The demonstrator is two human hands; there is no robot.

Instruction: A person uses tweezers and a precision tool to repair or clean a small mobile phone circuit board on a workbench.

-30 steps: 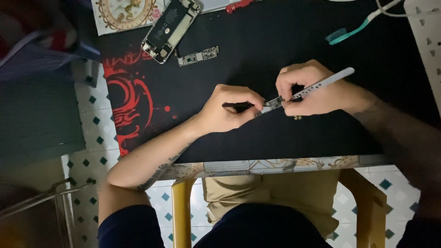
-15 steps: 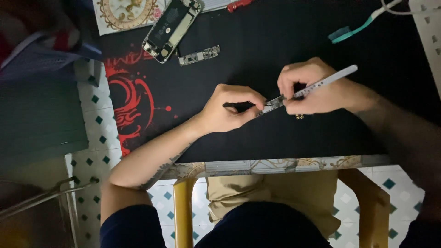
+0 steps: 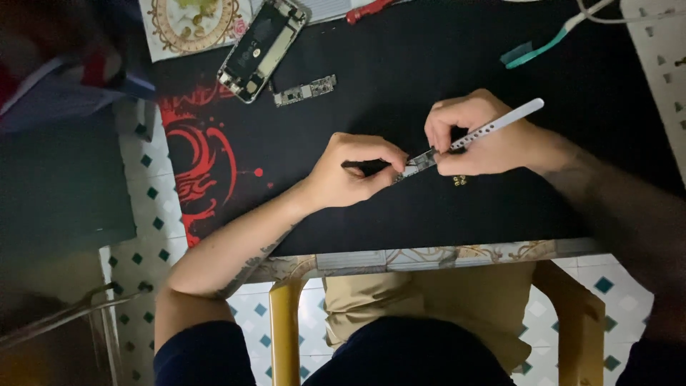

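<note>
My left hand (image 3: 354,171) pinches one end of a small narrow circuit board (image 3: 416,163) just above the black mat (image 3: 400,64). My right hand (image 3: 475,134) grips a thin white tool (image 3: 509,120) like a pen, its tip down at the board's other end. The two hands meet over the mat's middle. A tiny metal part (image 3: 460,180) lies on the mat just below my right hand.
An opened phone body (image 3: 261,50) and another small circuit board (image 3: 305,91) lie at the mat's far left. A teal-handled brush (image 3: 536,48), a red tool (image 3: 369,10) and a white cable (image 3: 600,14) sit along the far edge. A yellow stool (image 3: 286,322) stands below the table edge (image 3: 429,255).
</note>
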